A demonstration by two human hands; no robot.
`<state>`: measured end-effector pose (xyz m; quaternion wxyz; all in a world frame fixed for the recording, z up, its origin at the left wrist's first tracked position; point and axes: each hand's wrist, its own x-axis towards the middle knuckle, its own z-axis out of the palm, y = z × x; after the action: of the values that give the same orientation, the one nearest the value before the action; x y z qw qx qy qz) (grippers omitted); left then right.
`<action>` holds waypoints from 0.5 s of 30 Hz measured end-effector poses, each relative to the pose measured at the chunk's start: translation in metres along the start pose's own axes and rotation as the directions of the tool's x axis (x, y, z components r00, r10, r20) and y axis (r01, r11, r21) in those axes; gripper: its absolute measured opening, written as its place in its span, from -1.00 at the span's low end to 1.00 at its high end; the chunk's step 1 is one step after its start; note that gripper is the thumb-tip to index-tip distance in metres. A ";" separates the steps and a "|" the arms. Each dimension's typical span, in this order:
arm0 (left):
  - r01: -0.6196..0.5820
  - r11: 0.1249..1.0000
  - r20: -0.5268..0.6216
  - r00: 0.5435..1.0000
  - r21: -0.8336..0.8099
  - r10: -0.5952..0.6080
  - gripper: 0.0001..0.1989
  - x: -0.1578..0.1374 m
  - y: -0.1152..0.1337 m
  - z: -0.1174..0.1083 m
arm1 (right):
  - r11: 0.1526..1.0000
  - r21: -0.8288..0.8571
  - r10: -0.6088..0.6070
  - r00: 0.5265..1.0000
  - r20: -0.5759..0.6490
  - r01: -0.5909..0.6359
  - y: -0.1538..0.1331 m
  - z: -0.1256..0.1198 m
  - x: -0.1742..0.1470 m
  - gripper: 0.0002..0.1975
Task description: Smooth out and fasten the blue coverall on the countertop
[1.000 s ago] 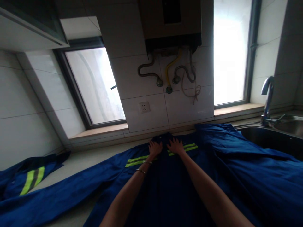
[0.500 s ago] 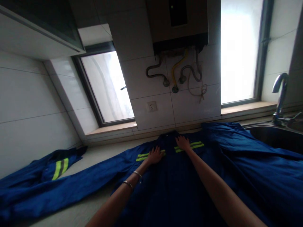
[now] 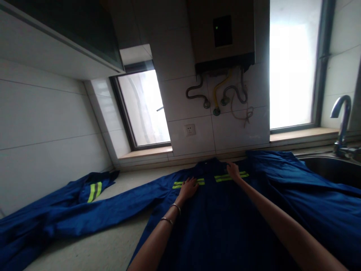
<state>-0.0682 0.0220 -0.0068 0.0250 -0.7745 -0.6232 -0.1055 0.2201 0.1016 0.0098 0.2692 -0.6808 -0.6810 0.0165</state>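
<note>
A blue work jacket point(image 3: 208, 218) with yellow-green reflective chest stripes lies spread on the counter, its collar toward the wall. My left hand point(image 3: 188, 188) rests flat on the left chest stripe, fingers extended. Farther right, my right hand point(image 3: 233, 171) touches the fabric just above the right stripe, with its fingers reaching toward the shoulder; they look stretched out. One long sleeve point(image 3: 113, 209) runs left across the counter. More blue cloth point(image 3: 293, 180) lies bunched on the right, up to the sink.
Blue cloth with a reflective band point(image 3: 94, 192) lies by the left wall. The sink point(image 3: 327, 167) and a tap point(image 3: 342, 120) are at right. A water heater point(image 3: 222, 41) with hoses hangs above a wall socket point(image 3: 190, 130). A cabinet point(image 3: 64, 45) overhangs the left side.
My right hand has shifted slightly outward and up on the jacket, toward the shoulder. My left hand stays on its stripe. The whole view has swung a little.
</note>
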 end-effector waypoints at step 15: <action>0.001 0.999 -0.055 0.998 -0.051 -0.004 -0.56 -0.001 -0.003 0.005 | 0.975 -0.111 -0.168 0.963 0.212 0.194 -0.019 -0.001 -0.105 -0.30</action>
<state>-0.0708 0.0227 -0.0120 0.0224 -0.7710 -0.6202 -0.1429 0.1954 0.0017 -0.0177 0.1541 -0.6266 -0.7638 0.0158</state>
